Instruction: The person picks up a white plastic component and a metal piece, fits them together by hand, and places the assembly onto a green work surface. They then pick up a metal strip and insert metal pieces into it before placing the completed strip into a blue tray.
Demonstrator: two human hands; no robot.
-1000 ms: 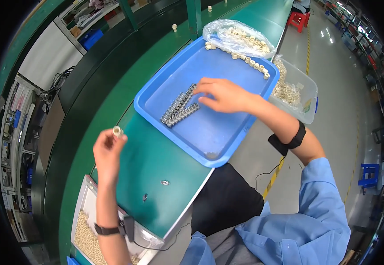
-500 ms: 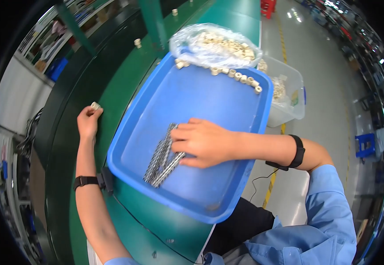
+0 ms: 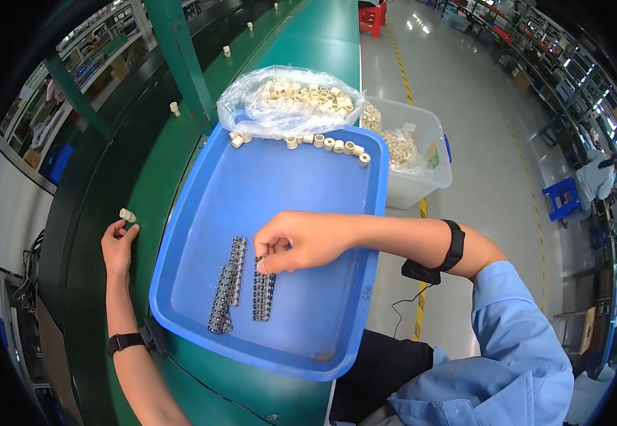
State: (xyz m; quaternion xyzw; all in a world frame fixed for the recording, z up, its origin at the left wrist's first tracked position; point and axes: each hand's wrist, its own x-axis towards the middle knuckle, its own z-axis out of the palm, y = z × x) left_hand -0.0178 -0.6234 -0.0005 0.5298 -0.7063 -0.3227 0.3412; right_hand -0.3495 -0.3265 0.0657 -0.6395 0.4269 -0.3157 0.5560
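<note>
Parted since the earlier frame from two neighboring metal strips (image 3: 237,271), a segmented metal strip (image 3: 263,298) has its far end pinched between thumb and fingers of the right hand (image 3: 303,238) inside the blue tray (image 3: 294,188), while the left hand (image 3: 117,248), left of the tray, appears to pinch a cream collar (image 3: 124,214). Lifting by that one end could make the strip sag or snag; a loose left pinch could drop the collar, and a bumped tray could roll loose collars (image 3: 339,146) from its far wall, below the plastic bag (image 3: 234,106).
</note>
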